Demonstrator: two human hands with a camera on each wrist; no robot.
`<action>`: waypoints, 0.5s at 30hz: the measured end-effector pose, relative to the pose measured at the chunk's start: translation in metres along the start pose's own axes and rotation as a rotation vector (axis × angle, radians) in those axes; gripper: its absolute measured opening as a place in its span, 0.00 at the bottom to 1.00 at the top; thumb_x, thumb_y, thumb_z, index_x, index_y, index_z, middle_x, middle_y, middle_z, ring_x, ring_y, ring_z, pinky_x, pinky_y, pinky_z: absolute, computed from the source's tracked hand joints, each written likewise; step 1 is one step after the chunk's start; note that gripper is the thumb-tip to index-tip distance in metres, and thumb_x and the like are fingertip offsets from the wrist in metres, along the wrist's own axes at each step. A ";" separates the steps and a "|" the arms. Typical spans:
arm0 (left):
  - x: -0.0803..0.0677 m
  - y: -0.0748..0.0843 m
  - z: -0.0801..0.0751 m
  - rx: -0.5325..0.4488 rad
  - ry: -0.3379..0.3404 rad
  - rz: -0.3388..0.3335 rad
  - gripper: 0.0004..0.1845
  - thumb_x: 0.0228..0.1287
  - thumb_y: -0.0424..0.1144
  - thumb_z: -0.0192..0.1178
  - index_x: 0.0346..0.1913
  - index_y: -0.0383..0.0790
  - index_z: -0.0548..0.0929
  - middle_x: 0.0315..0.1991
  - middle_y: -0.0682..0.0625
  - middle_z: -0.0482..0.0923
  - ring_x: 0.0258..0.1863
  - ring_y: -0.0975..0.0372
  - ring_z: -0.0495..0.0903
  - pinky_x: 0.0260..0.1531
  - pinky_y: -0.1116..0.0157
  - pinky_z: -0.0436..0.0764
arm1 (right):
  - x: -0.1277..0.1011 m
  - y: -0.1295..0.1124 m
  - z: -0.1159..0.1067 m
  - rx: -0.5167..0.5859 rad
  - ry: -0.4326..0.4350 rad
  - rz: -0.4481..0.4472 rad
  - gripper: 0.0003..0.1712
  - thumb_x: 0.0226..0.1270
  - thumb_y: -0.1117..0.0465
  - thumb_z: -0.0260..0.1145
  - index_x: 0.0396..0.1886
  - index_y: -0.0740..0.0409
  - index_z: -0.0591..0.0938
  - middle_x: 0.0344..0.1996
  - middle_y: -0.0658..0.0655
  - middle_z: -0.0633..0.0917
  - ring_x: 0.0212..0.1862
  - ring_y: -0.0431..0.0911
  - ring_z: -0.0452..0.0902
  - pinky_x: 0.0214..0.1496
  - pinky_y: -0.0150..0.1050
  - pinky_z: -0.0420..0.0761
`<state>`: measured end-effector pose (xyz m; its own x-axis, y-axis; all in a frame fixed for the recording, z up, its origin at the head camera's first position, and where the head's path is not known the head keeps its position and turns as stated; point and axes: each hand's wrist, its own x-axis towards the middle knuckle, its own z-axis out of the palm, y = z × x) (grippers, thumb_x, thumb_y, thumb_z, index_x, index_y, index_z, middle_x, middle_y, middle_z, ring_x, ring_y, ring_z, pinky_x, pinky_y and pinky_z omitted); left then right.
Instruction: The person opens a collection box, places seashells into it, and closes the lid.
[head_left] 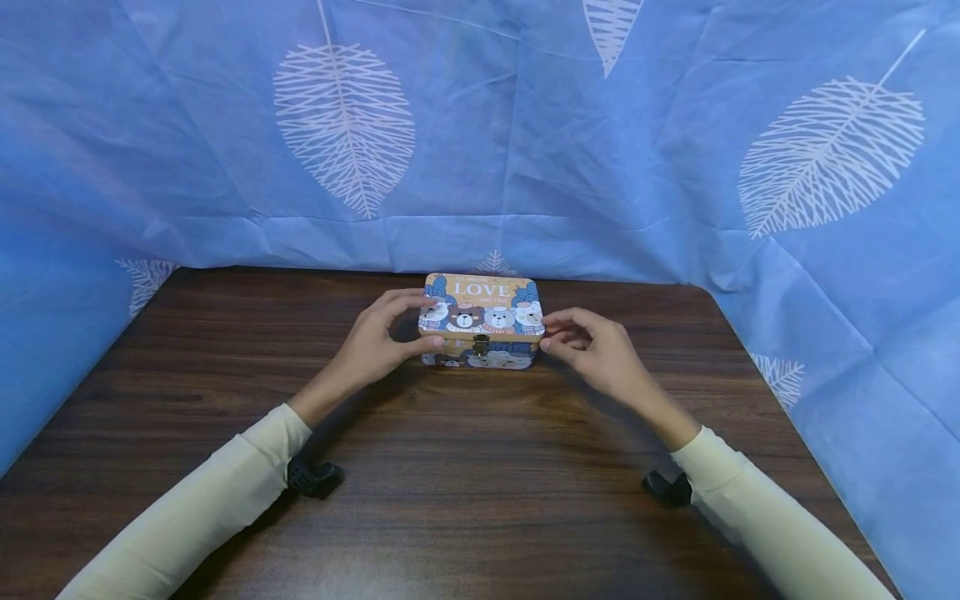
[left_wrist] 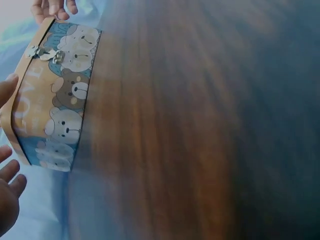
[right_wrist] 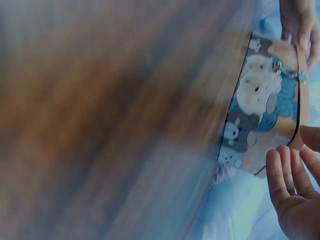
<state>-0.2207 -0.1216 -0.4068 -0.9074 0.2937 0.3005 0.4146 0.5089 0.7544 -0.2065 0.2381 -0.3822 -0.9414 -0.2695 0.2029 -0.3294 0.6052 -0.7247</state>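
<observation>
Head view: my left hand (head_left: pixel 375 337) pinches tin box (head_left: pixel 482 321) lid corner; right hand (head_left: pixel 592 346) fingertips curl at opposite end. Uneven pull could skid box across table (head_left: pixel 450 500).

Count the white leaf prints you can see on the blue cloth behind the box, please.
6 at least: one large upper left, one cut off at the top, one large right, small ones at left, behind the box and lower right. Folds may hide more.

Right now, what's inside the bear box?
Can't see: the box has its lid down with the front clasp across the seam. Left hand holds its left end; right hand is at its right end.
</observation>
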 end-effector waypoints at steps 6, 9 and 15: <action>0.004 0.012 0.004 0.146 -0.062 0.129 0.34 0.73 0.50 0.78 0.78 0.48 0.83 0.84 0.41 0.72 0.85 0.42 0.69 0.81 0.33 0.74 | -0.009 -0.011 0.005 0.034 0.030 -0.002 0.11 0.81 0.59 0.75 0.57 0.55 0.91 0.48 0.57 0.94 0.48 0.48 0.90 0.48 0.29 0.89; 0.006 0.017 0.007 0.214 -0.095 0.188 0.33 0.76 0.49 0.76 0.79 0.48 0.82 0.84 0.40 0.72 0.86 0.42 0.68 0.83 0.33 0.72 | -0.012 -0.018 0.008 0.082 0.014 0.022 0.11 0.82 0.58 0.75 0.56 0.56 0.92 0.47 0.59 0.95 0.47 0.51 0.91 0.48 0.34 0.90; 0.010 0.019 0.011 0.319 -0.100 0.338 0.31 0.77 0.45 0.75 0.78 0.43 0.83 0.80 0.38 0.78 0.83 0.42 0.73 0.84 0.37 0.73 | -0.015 -0.026 0.020 0.211 -0.134 0.080 0.17 0.83 0.62 0.72 0.64 0.63 0.90 0.50 0.67 0.94 0.47 0.56 0.93 0.48 0.46 0.95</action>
<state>-0.2214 -0.1002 -0.3960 -0.7133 0.5546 0.4286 0.7002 0.5900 0.4019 -0.1825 0.2111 -0.3795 -0.9412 -0.3324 0.0605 -0.2187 0.4629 -0.8590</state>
